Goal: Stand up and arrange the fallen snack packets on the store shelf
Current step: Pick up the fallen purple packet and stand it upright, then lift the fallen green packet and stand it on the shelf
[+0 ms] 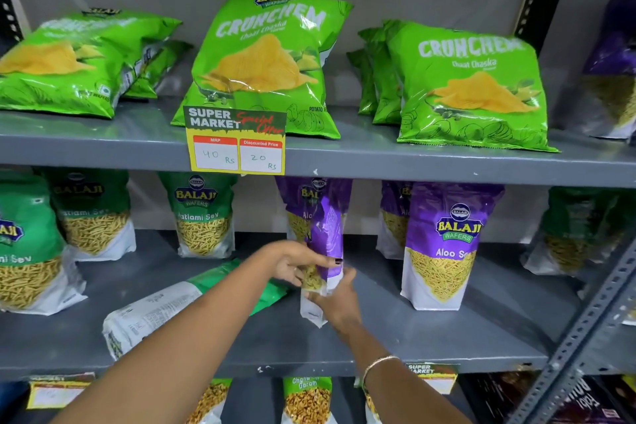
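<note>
On the middle shelf (447, 337), at the far left, upright green Ratlami Sev packets (31, 251) are seen, and one more of them (203, 217) is placed further back near the wall. A little to the right, a fallen green packet (165, 313) is lying flat on the shelf with its printed back side up, its white end toward the front edge and its green end toward the back; it is partly covered by the left forearm. The left hand (296, 263) is reached over this packet and is closed on the upper left side of a purple Aloo Sev packet (325, 251), with the thumb laid across its front. This purple packet is held almost upright in the middle of the shelf, turned edge-on, and its lower corner seems to be touching the shelf surface. The right hand (339, 303) is gripping the same packet from the right at its white lower part; a thin bracelet (378, 363) is worn on this wrist. Behind it, another purple packet (303, 210) is standing. Further right, an upright purple Aloo Sev packet (444, 244) is standing well apart from the held one. On the upper shelf, green Crunchem bags (265, 62) are arranged, and a yellow price tag (237, 141) is fixed on its edge.
</note>
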